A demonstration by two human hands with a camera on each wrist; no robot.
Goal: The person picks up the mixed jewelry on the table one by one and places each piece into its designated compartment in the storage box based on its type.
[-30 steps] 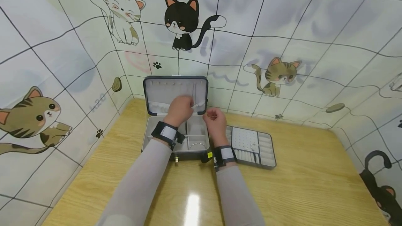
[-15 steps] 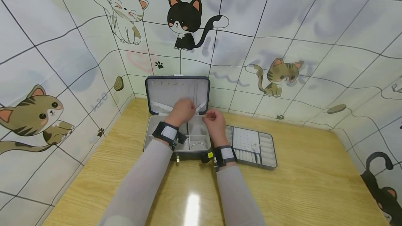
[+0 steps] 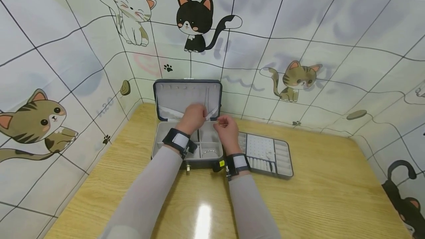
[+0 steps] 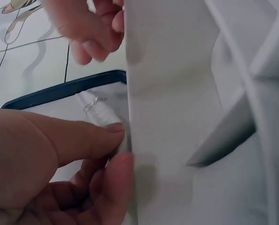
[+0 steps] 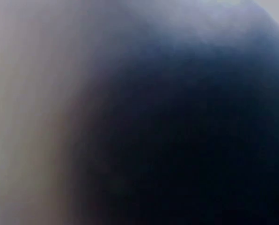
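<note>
An open grey jewellery box (image 3: 158, 146) stands at the back of the wooden table, its lid (image 3: 180, 93) upright. My left hand (image 3: 195, 116) pinches the white pocket band (image 3: 212, 113) inside the lid. The left wrist view shows thumb and finger (image 4: 113, 133) closed on that band's edge (image 4: 130, 140), with a thin silver chain (image 4: 94, 104) just above them. My right hand (image 3: 224, 123) hovers beside the lid with curled fingers (image 4: 95, 44). Whether it pinches anything is too small to see. The right wrist view is a dark blur.
A grey insert tray (image 3: 289, 167) with ring rolls and small slots lies to the right of the box. A silver ring-shaped piece (image 3: 208, 153) lies in the box's front right compartment. Cat-patterned walls close in behind and on the left.
Both hands have stayed at the lid pocket. The left hand shifted slightly right and the right hand edged closer to it. The camera view drifted a little.
</note>
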